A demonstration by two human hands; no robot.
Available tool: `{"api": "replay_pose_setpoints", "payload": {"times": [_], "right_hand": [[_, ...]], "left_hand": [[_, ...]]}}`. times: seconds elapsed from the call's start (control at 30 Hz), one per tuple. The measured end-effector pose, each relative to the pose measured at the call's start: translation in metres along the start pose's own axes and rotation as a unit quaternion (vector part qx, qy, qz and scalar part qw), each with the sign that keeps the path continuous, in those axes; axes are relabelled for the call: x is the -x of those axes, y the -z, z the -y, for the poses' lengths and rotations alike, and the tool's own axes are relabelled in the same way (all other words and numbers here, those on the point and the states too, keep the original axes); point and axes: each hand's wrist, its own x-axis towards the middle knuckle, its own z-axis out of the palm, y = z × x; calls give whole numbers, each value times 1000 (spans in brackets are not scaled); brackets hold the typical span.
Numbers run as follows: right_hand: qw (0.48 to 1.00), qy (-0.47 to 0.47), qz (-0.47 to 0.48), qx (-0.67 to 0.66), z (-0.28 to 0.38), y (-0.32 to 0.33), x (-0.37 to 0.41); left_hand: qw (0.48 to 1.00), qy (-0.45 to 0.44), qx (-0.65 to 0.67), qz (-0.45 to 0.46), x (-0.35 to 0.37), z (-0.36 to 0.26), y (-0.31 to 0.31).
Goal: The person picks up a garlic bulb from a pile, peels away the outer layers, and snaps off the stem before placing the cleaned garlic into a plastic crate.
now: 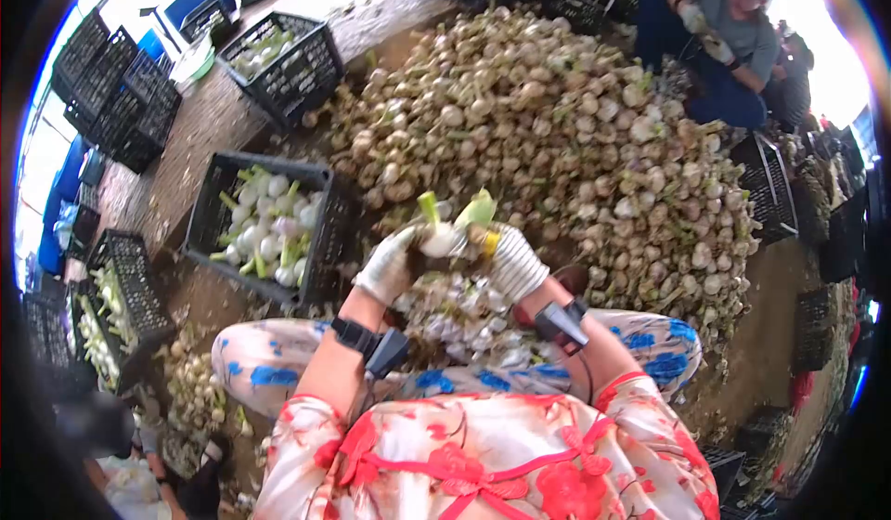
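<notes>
My left hand (pixel 390 266), in a white knit glove, is closed around a garlic bulb (pixel 440 242) with a short cut green stem pointing up. Close against the bulb is my right hand (pixel 516 262), in a striped glove, fingers pinched together. A pale green piece of garlic leaf or husk (pixel 478 209) sticks up from its fingertips. Something small and yellow (pixel 490 243) shows at those fingers, and I cannot tell what it is. Below both hands, a heap of papery white and purplish skins (pixel 464 314) lies between my legs.
A large pile of untrimmed garlic (pixel 548 121) spreads ahead and right. At my left stands a black crate (pixel 206 206) of clean white bulbs; another crate (pixel 295 79) sits behind it. Stacked crates (pixel 111 93) stand far left. A person (pixel 733 46) sits back right, another (pixel 130 474) lower left.
</notes>
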Motion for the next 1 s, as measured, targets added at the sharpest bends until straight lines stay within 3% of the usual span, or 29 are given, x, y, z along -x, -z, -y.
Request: {"api": "replay_pose_setpoints", "payload": {"times": [0.03,0.07,0.1,0.17,0.2,0.3,0.37,0.4,0.43,0.47,0.5,0.57,0.6,0.67,0.7,0.77,0.8,0.83,0.9,0.97,1.0], "right_hand": [[1000,-17,2,15,-3,2,-2],[998,-16,-14,52,-4,3,-3],[992,-16,-33,118,-1,-1,-1],[986,47,-1,159,-8,-3,-6],[987,66,4,146,-3,-13,-3],[990,38,-59,125,-1,-1,-23],[985,73,-85,132,-16,23,-38],[933,61,-80,346,-21,31,-38],[835,48,-70,544,-26,42,-40],[685,41,85,722,-38,63,-46],[805,-31,161,570,-16,51,-16],[900,-84,186,384,20,28,14],[899,-56,180,396,19,35,8],[811,14,203,549,20,42,0],[613,27,174,770,4,64,-16],[572,17,92,815,35,5,3],[591,94,49,800,26,4,-2],[672,190,23,715,32,-14,8],[716,325,-63,615,25,-26,2],[735,296,-55,608,28,-42,2],[750,268,-45,603,29,-45,1]], "left_hand": [[1000,-10,-17,1,-1,2,0],[991,-45,-113,52,0,1,-1],[963,-125,-239,-17,0,4,-4],[922,-250,-295,-25,-21,29,19],[933,-216,-272,-95,-13,25,6],[982,-120,-107,-97,-3,8,-1],[986,-153,-45,-43,3,2,-11],[987,-161,-16,-11,2,1,-6],[985,-171,14,21,0,-1,0],[979,-184,41,79,5,-8,-1],[974,-172,128,71,-1,-10,5],[962,-126,241,37,1,-19,6],[976,-167,135,-19,1,-20,4],[974,-200,65,-87,-6,-16,4],[965,-233,0,-116,-8,-13,-2],[957,-237,-30,-165,-14,-6,-2],[955,-236,-66,-167,-14,-4,-3],[951,-233,-105,-171,-11,-3,-9],[939,-257,-139,-182,-9,4,-15],[951,-266,-104,-120,-11,12,-10],[951,-240,-139,-140,-11,12,-10]]}}
